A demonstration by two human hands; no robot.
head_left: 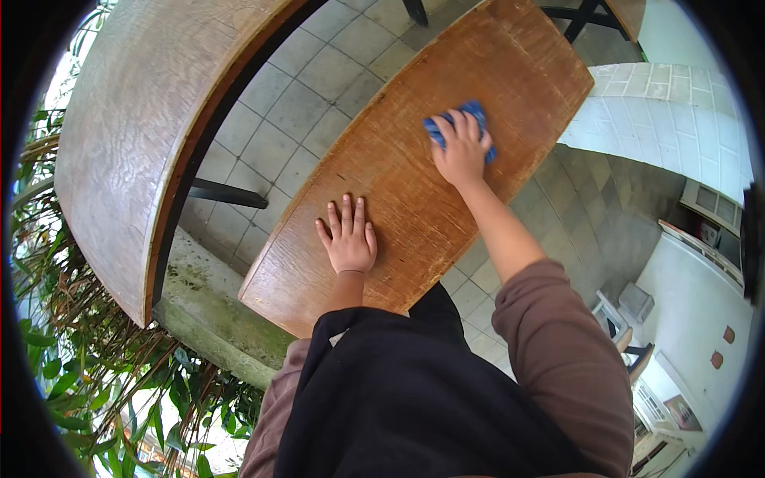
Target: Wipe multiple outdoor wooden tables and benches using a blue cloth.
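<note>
A worn brown wooden bench top (412,197) runs from the lower left to the upper right before me. My right hand (463,146) lies on a blue cloth (438,132), fingers bent over it, pressing it to the wood toward the bench's far half. The cloth shows past the fingertips and beside the thumb side; the part beneath the palm is hidden. My left hand (349,239) rests palm down and bare on the nearer left part of the bench, its fingers spread. Nothing shows in or under it.
A larger wooden table (137,119) with a dark frame curves along the left. Grey floor tiles (299,107) lie between it and the bench. A mossy concrete ledge (209,305) and leafy plants (66,382) are at lower left. A white brick wall (657,113) stands at right.
</note>
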